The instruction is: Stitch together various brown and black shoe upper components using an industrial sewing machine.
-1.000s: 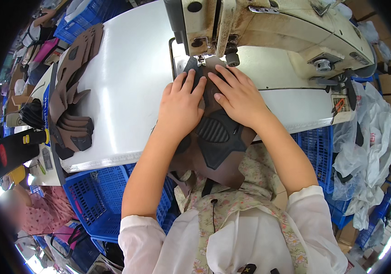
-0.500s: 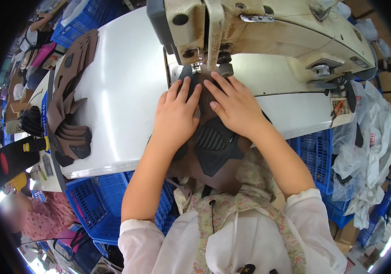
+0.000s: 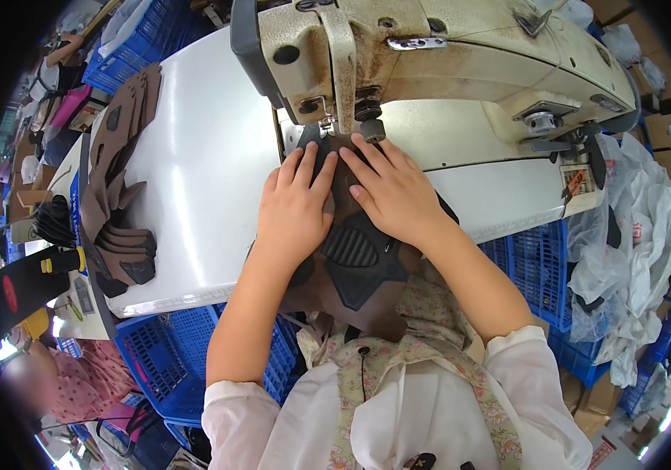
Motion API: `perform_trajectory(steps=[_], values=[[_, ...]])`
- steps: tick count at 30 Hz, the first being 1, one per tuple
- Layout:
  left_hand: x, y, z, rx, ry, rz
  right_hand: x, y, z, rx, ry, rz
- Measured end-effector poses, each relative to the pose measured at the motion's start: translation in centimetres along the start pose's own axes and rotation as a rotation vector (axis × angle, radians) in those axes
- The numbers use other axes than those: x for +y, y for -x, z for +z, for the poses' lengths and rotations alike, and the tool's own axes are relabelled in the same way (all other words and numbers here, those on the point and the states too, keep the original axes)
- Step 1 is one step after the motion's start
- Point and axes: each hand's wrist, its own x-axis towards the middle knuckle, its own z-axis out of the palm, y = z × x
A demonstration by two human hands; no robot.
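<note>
Both hands, left hand (image 3: 295, 210) and right hand (image 3: 395, 193), press a shoe upper (image 3: 355, 254) under the sewing machine (image 3: 437, 59).

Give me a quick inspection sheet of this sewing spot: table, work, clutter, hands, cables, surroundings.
Surface: white table, mostly bare at its middle.
Job's things: dark brown shoe-upper piece lies under the cream sewing machine, near its needle.
Clutter: stack of brown cut pieces along the table's left edge.
Hands: left hand and right hand press flat on the piece, fingers spread.
Cables: nothing seen.
Surroundings: blue crates below, white plastic bags at right.
</note>
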Motion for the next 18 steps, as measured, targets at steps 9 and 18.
perform_trajectory(steps=[9,18], values=[[-0.16,0.19,0.14,-0.016,-0.049,-0.008,-0.04,-0.17,0.28,0.007,-0.025,-0.019],[-0.27,0.14,0.43,0.044,-0.059,0.045,0.09,0.01,0.37,0.005,-0.015,-0.016]])
